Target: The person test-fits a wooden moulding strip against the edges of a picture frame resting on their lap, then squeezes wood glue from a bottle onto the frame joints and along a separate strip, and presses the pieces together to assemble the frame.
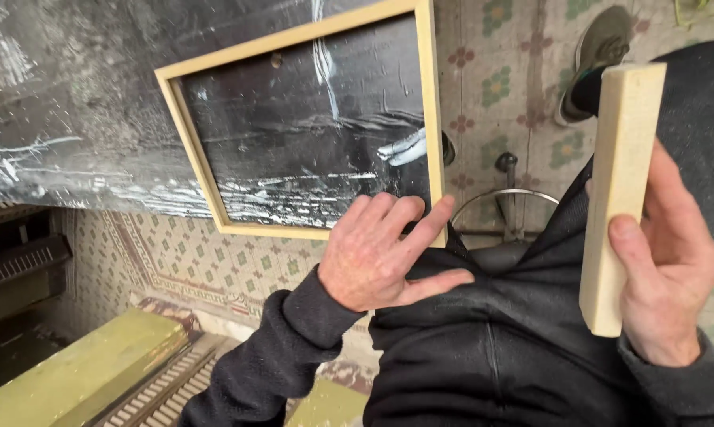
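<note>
A pale wooden frame (309,32) lies partly on a black, paint-streaked table (64,87), its near corner jutting past the table edge. My left hand (380,253) rests with fingers spread against the frame's near right corner, the fingertips touching the wood. My right hand (673,269) holds a light rectangular wooden block (621,182) upright at the right, thumb across its front face. My dark sweater (491,340) fills the lower middle.
Patterned floor tiles (238,265) lie below. A green bench or step (80,368) sits at the lower left. A metal stool ring (503,198) shows under the frame, and my shoe (598,51) is at the top right.
</note>
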